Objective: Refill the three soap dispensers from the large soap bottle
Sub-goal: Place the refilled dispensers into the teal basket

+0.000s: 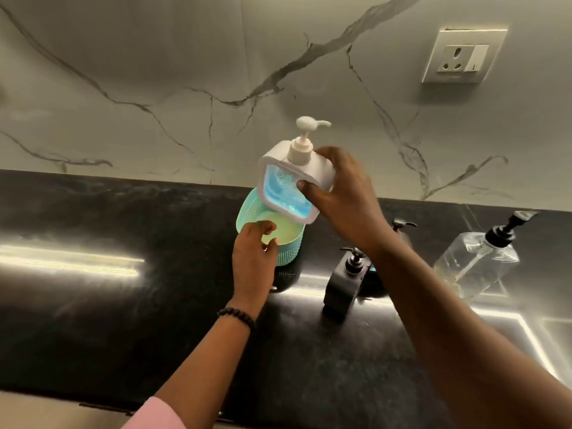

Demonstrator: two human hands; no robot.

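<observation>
Right hand (340, 193) fingers clamp white dispenser (294, 178) aloft over teal basket (288, 246) — lifted clear, probably for refilling; left hand (253, 252), loosely curled, steadies basket rim on bench (123, 274).

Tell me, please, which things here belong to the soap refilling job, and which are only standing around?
Belonging to the job:
- white dispenser with blue soap, held in the right hand
- black dispenser on the counter
- second black dispenser behind the right arm
- clear pump bottle

Only standing around:
- teal basket, touched by the left hand
- wall socket
</observation>
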